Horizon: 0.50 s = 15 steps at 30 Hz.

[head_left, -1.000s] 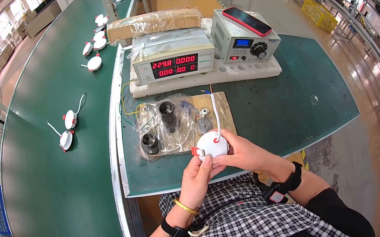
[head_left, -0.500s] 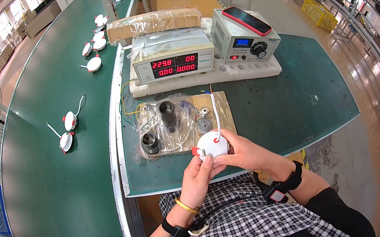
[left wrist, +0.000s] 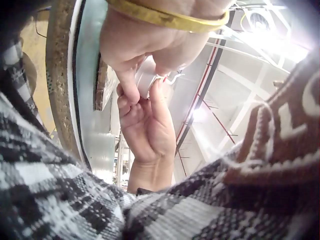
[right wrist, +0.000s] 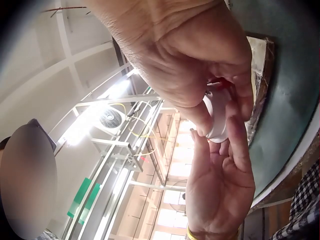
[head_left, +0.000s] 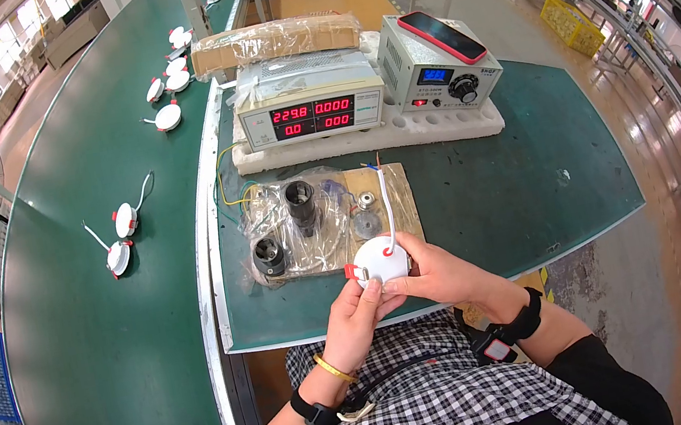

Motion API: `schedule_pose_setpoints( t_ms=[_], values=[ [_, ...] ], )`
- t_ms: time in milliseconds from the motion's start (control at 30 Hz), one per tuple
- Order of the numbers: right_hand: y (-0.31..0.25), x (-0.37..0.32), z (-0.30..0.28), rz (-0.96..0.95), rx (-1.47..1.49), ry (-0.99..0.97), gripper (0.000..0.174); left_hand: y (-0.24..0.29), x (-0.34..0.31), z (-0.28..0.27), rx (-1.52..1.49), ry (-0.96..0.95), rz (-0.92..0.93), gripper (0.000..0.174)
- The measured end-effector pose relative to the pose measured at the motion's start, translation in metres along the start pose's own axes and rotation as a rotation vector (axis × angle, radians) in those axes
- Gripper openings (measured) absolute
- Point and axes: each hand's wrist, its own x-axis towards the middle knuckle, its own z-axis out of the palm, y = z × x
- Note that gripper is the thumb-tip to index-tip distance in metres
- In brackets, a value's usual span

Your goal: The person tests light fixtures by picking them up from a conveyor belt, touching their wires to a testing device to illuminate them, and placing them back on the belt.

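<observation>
Over the near edge of the bench, both hands hold a round white downlight (head_left: pixel 381 261) with its back facing up. My left hand (head_left: pixel 352 311) pinches its near-left rim between thumb and fingers, close to a red-tipped spring clip (head_left: pixel 351 272). The right hand (head_left: pixel 445 273) grips the right side, its thumb at the near rim. From a red grommet a white cable (head_left: pixel 388 209) runs away from me, ending in thin coloured wires. In the right wrist view, fingers of both hands surround the downlight's white body (right wrist: pixel 218 112).
Behind the hands, a wooden board (head_left: pixel 404 224) carries two black sockets (head_left: pixel 301 206) under clear plastic. Farther back, a meter with red digits (head_left: pixel 313 119) and a grey power unit (head_left: pixel 443 69) topped by a phone (head_left: pixel 444 38) stand on white foam. More downlights (head_left: pixel 125 219) lie along the green belt at left.
Some red digits lit on the meter differ between frames. Both hands and the downlight stay almost in place.
</observation>
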Motion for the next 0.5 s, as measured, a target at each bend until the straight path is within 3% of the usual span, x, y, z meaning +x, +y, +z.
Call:
schedule_pose_setpoints(
  t_ms=[233,333,433,500],
  values=[
    [0.008,0.003,-0.004,-0.011,-0.014,-0.016,0.07,0.002,0.003,0.0,-0.054,0.006,-0.028,0.037],
    [-0.009,0.01,-0.017,-0.104,0.004,0.065,0.055,0.008,0.002,0.001,-0.108,-0.056,-0.075,0.039],
    [-0.027,0.021,-0.025,-0.118,-0.019,0.381,0.033,0.007,0.001,0.003,-0.095,-0.07,-0.101,0.04],
    [-0.033,0.028,-0.027,-0.078,0.056,0.375,0.034,0.005,0.0,0.003,-0.105,-0.078,-0.122,0.04]
  ],
)
